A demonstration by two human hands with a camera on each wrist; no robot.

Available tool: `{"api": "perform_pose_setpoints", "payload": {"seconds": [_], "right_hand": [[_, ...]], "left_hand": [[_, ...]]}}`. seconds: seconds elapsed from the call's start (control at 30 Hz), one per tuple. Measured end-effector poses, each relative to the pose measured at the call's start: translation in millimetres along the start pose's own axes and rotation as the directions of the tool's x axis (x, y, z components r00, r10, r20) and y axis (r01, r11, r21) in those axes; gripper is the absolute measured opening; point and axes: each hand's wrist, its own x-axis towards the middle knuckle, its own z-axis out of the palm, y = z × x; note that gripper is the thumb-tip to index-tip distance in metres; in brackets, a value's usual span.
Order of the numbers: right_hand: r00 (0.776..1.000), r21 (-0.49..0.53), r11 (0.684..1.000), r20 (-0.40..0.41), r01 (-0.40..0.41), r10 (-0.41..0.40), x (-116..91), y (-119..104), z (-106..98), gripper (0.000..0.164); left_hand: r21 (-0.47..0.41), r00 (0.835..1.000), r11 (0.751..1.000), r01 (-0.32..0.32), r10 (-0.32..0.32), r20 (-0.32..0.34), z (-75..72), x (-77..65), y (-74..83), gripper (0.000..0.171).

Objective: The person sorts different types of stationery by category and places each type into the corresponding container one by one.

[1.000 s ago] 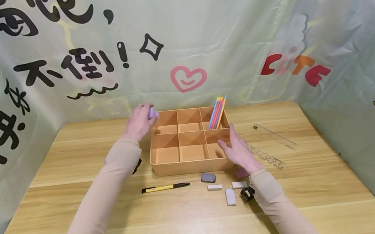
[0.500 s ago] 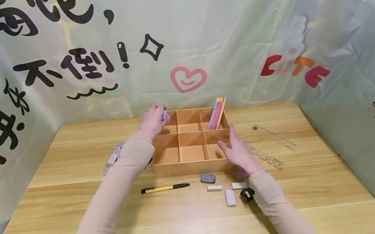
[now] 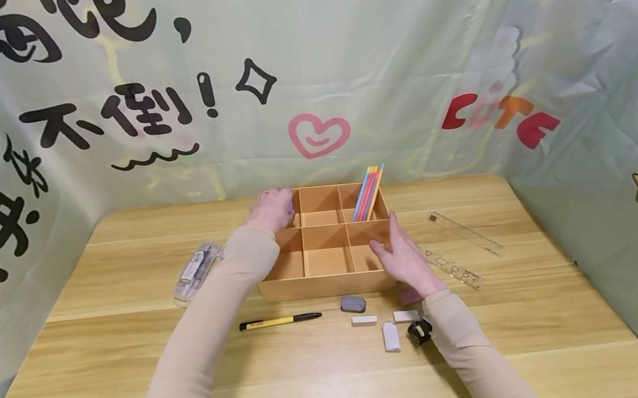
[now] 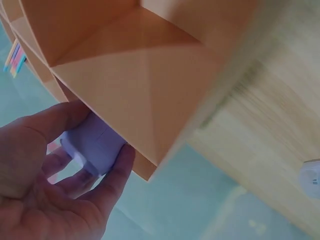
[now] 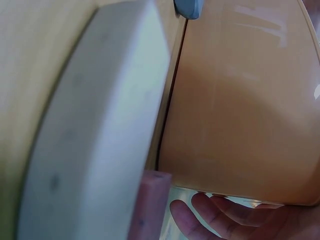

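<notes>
My left hand (image 3: pixel 273 208) is at the back left compartment of an orange organizer box (image 3: pixel 321 286), pinching a small purple rounded item (image 4: pixel 97 142) between thumb and fingers. In the left wrist view that item sits against the box's rim; its kind is unclear. On the box's front right corner rests my right hand (image 3: pixel 408 261), fingers extended along the outer right side and thumb over the front right compartment. The right wrist view shows its fingertips (image 5: pixel 185 220) beside the box wall. Several colored pencils (image 3: pixel 366 198) lean in the back right compartment.
A black-and-yellow pen (image 3: pixel 280 321) lies before the box, beside a grey-blue eraser (image 3: pixel 352 304), several white blocks (image 3: pixel 391 337) and a pink block (image 3: pixel 410 296). Clear rulers (image 3: pixel 465 233) lie to the right. A clear plastic case (image 3: pixel 198 273) lies left. A printed cloth (image 3: pixel 397 59) hangs behind the table.
My left hand has moved right and down with the purple item, from outside the box's back left corner to over that compartment. The clear case has come into view. My right hand stays put.
</notes>
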Motion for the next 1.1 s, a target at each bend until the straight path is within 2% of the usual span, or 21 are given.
{"api": "perform_pose_setpoints", "payload": {"seconds": [0.07, 0.1, 0.23, 0.47, 0.77, 1.0, 1.1], "right_hand": [[1.000, 0.006, 1.000, -0.002, -0.003, 0.003, 0, 0, 0, 0.087], [1.000, 0.007, 1.000, -0.003, -0.004, 0.004, 0, 0, 0, 0.087], [1.000, 0.009, 1.000, -0.007, -0.002, 0.002, -1, 0, -1, 0.087], [1.000, 0.004, 1.000, -0.011, -0.001, 0.001, -1, -1, -2, 0.087], [1.000, 0.015, 1.000, -0.003, -0.007, 0.007, -1, -1, -1, 0.086], [1.000, 0.018, 1.000, -0.003, -0.008, 0.008, -1, -3, 0, 0.086], [1.000, 0.019, 1.000, -0.003, -0.006, 0.007, -1, -3, 0, 0.086]], "left_hand": [[0.038, 1.000, 0.999, 0.014, -0.015, 0.023, 1.6, 2.5, 1.8, 0.011], [0.110, 1.000, 0.994, -0.004, 0.001, 0.028, 2.0, 4.1, 2.5, 0.012], [0.145, 0.997, 0.989, 0.023, -0.033, 0.064, 4.4, 8.2, 3.5, 0.016], [0.143, 0.994, 0.989, 0.022, -0.036, 0.099, 3.8, 8.5, 4.0, 0.029], [0.186, 0.988, 0.983, 0.006, -0.035, 0.154, 5.9, 12.0, 8.5, 0.027], [0.181, 0.990, 0.983, -0.028, 0.002, 0.144, 6.1, -0.3, 12.9, 0.026], [0.164, 0.988, 0.986, -0.016, -0.010, 0.156, 4.7, -4.4, 15.4, 0.027]]}}
